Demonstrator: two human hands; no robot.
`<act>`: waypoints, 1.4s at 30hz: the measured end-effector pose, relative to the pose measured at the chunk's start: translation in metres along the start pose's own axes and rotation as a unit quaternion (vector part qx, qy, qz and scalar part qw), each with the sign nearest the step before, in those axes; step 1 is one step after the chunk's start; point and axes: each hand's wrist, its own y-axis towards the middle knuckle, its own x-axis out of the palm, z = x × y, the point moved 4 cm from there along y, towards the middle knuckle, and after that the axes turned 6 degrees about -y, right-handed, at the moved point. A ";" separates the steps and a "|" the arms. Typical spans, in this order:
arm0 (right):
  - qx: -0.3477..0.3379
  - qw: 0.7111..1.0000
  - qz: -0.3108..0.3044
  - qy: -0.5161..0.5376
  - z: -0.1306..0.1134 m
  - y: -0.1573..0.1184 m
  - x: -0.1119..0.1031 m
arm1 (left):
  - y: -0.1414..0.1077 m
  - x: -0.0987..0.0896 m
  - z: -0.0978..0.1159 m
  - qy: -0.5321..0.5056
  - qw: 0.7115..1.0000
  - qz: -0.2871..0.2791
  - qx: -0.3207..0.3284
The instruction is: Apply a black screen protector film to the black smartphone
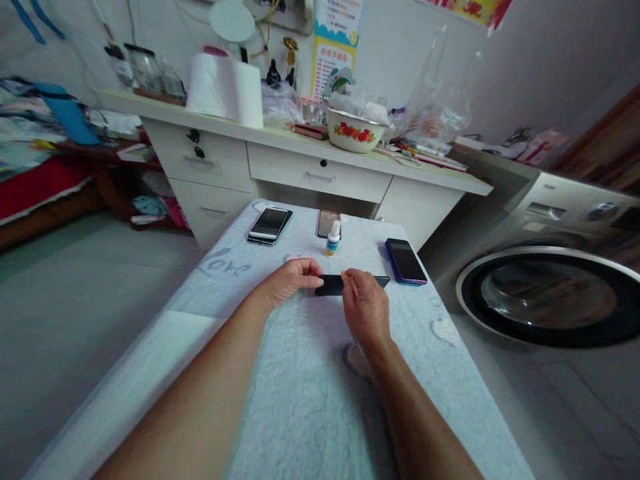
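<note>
A black smartphone lies sideways on the cloth-covered table. My left hand pinches its left end between thumb and fingers. Over the phone's middle, my right hand is closed, fingers curled down against the screen; a small orange-tan bit shows at the fingertips, too small to name. Just beyond the phone stands a small white spray bottle with a blue and yellow label. Behind the bottle lies another phone. Stacked phones lie at the far left, and more stacked phones at the right.
A white desk with drawers stands beyond the table, bearing a flowered enamel bowl, a paper roll and plastic bags. To the right is a front-loading washing machine. A bed is at the left.
</note>
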 end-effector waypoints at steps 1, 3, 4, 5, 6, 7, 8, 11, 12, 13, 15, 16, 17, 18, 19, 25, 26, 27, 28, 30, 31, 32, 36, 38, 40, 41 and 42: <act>0.000 1.000 0.002 0.001 0.000 0.000 0.000 | 0.000 0.000 0.000 -0.002 1.000 0.000 -0.002; 0.001 1.000 0.004 0.002 0.000 0.000 0.000 | 0.000 0.000 -0.001 -0.005 1.000 -0.001 -0.008; 0.001 1.000 0.004 0.003 0.000 0.000 0.000 | 0.000 0.000 -0.001 -0.006 1.000 -0.001 -0.010; 0.000 1.000 0.003 0.004 0.001 0.000 0.000 | 0.000 0.000 -0.001 -0.005 1.000 -0.001 -0.010; -0.001 1.000 0.002 0.006 0.001 0.000 0.000 | 0.000 0.000 -0.002 -0.005 1.000 -0.001 -0.010; -0.001 1.000 0.002 0.009 0.001 0.000 0.000 | 0.000 0.000 -0.002 -0.004 1.000 -0.001 -0.009; -0.002 1.000 0.002 0.013 0.001 0.000 0.000 | 0.000 0.000 -0.002 -0.005 1.000 -0.001 -0.009; -0.003 1.000 0.003 0.022 0.001 0.000 0.000 | 0.000 0.000 -0.002 -0.007 1.000 -0.003 -0.011; -0.002 1.000 0.002 0.022 0.001 0.000 0.000 | 0.000 0.000 -0.002 -0.007 1.000 -0.003 -0.012; -0.001 1.000 0.001 0.020 0.001 0.000 0.000 | 0.000 0.000 -0.001 -0.007 1.000 -0.003 -0.012; 0.003 1.000 -0.002 0.011 0.001 0.000 -0.001 | 0.000 0.000 -0.001 -0.004 1.000 -0.003 -0.010; 0.006 1.000 -0.003 0.006 0.001 0.001 -0.002 | 0.000 0.001 0.000 -0.003 1.000 -0.002 -0.008; 0.008 1.000 -0.003 0.002 0.002 0.001 -0.002 | 0.000 0.001 0.000 -0.002 1.000 -0.001 -0.007; 0.009 1.000 -0.003 -0.003 0.002 0.001 -0.003 | 0.000 0.001 0.000 -0.001 1.000 0.000 -0.007; 0.010 1.000 -0.001 -0.007 0.003 0.002 -0.004 | 0.000 0.001 0.000 -0.001 1.000 0.001 -0.008; 0.017 0.999 0.011 -0.030 0.011 0.003 -0.007 | 0.001 0.000 -0.001 0.001 1.000 0.005 -0.008; 0.019 0.999 0.012 -0.032 0.012 0.003 -0.008 | 0.001 0.000 -0.001 0.003 1.000 0.006 -0.006; 0.020 0.999 0.012 -0.034 0.013 0.003 -0.008 | 0.001 0.000 -0.001 0.003 1.000 0.006 -0.004; 0.021 0.999 0.012 -0.035 0.014 0.003 -0.009 | 0.001 0.000 -0.001 0.001 1.000 0.004 -0.005; 0.025 0.999 0.014 -0.038 0.015 0.004 -0.010 | 0.001 0.000 -0.001 -0.005 1.000 -0.001 -0.008; 0.027 0.999 0.016 -0.039 0.016 0.004 -0.010 | 0.001 0.000 -0.001 -0.006 1.000 -0.004 -0.009; 0.029 0.999 0.017 -0.039 0.017 0.004 -0.011 | 0.000 0.001 -0.001 -0.007 1.000 -0.005 -0.010; 0.038 0.998 0.025 -0.040 0.022 0.006 -0.014 | 0.000 0.001 -0.002 -0.006 1.000 -0.002 -0.013; 0.039 0.998 0.031 -0.041 0.025 0.006 -0.015 | 0.000 0.000 -0.002 -0.007 1.000 0.001 -0.013; 0.040 0.998 0.036 -0.045 0.028 0.007 -0.016 | 0.001 0.000 -0.002 -0.007 1.000 0.003 -0.011; 0.042 0.997 0.038 -0.047 0.030 0.007 -0.016 | 0.001 0.000 -0.002 -0.006 1.000 0.003 -0.010; 0.043 0.997 0.041 -0.049 0.031 0.008 -0.017 | 0.001 0.000 -0.002 -0.005 1.000 0.003 -0.009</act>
